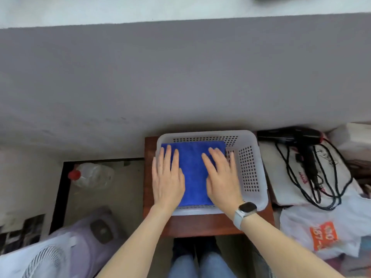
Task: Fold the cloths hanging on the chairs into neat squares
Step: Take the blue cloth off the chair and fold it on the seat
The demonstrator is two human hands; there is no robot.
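My left hand [167, 178] and right hand [221, 177] press flat, fingers straight, on the folded blue terry cloth [193, 171] lying inside the white perforated plastic basket [251, 167], long axis running away from me

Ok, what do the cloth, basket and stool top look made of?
Cloth: blue, looks like plush microfibre or terry; the surface is matte and fuzzy. Basket: white plastic, going by its slightly glossy moulded walls with rows of punched holes. Stool top: reddish-brown wood or wood veneer with a smooth, faint sheen; I cannot tell which.
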